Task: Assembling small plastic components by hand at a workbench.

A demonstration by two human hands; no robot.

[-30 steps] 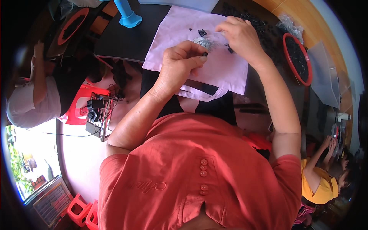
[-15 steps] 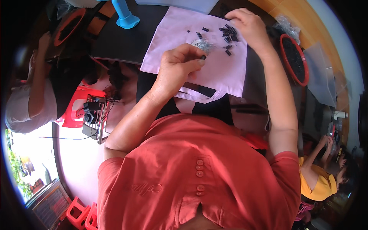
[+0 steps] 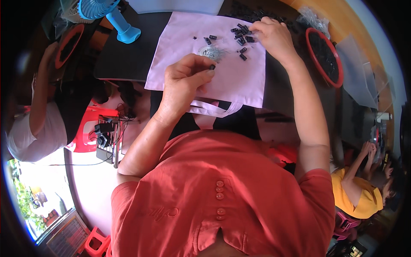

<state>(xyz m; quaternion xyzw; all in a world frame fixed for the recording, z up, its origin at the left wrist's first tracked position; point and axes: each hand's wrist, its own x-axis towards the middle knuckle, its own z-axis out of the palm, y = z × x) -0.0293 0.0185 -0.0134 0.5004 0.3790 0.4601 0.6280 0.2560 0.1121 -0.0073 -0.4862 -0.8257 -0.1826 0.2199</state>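
Left hand [image 3: 182, 81] pinched a small black plastic-looking piece [image 3: 212, 67], while half-curled right hand [image 3: 274, 39], contents unclear, sat nearer the loose black oblong pieces [image 3: 241, 41], axes mixed, just left of its fingertips on the flat pink cloth bag [image 3: 235, 83].

Half a second earlier the person's bare right hand [image 3: 275, 39] had reached past the far edge of the pale lilac cloth bag [image 3: 233, 88]; it had since come back toward the person, its fingertips just beside a loose heap of small black oblong pieces [image 3: 240, 41]. That heap came into sight after the hand, over that spot a second before, moved off. The view had shifted, bringing in the round blue head of a plastic fan [image 3: 95, 7]. A co-worker's bare hand [image 3: 51, 50] had moved nearer a red-rimmed round basket [image 3: 82, 33].
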